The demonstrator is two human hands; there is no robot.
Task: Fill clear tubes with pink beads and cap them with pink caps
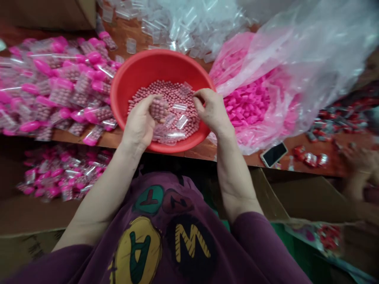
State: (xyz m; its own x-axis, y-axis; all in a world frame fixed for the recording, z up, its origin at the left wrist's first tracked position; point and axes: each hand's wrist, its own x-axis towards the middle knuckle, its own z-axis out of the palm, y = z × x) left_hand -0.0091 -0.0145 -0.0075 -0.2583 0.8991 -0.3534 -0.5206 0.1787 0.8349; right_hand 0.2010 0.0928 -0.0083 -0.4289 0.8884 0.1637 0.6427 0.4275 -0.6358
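A red plastic basin [134, 75] sits at the table's near edge, holding a heap of small pink beads [171, 92] and several clear little tubes [174, 122]. My left hand [142, 120] is over the basin, fingers curled around a clear tube filled with pink beads [158, 108]. My right hand [211, 110] hovers at the basin's right side, fingertips pinched together; what they hold, if anything, is too small to make out.
Filled tubes with pink caps [56, 86] pile up at the left, with more in a cardboard box [59, 177] below. A clear bag of pink caps [251, 98] lies right. Empty clear tubes [177, 23] at back. A phone [274, 154] and another person's hand [359, 161] are at right.
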